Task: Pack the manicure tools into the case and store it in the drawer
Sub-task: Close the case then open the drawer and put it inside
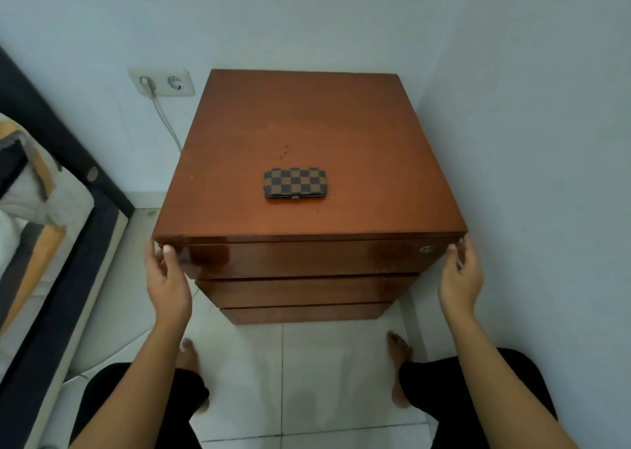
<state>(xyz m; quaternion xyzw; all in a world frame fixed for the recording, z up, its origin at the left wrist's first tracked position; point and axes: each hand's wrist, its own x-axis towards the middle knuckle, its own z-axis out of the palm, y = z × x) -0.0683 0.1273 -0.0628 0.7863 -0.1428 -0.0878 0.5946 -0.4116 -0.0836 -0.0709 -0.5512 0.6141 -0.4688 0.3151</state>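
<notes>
A closed manicure case [294, 182] with a brown and black checker pattern lies flat near the front middle of the wooden cabinet top [307, 124]. Below the top edge is the top drawer [307, 257], with a small round lock at its right end; it looks shut or barely out. My left hand [166, 278] grips the drawer front's left end, thumb on the face. My right hand [459, 278] grips its right end the same way. No loose manicure tools are visible.
Two lower drawers [304, 291] sit shut beneath. A bed frame [68, 244] with bedding stands at the left. A wall socket [162, 82] with a plugged cable is behind the cabinet. A wall is close on the right. My bare feet rest on white tiles [307, 380].
</notes>
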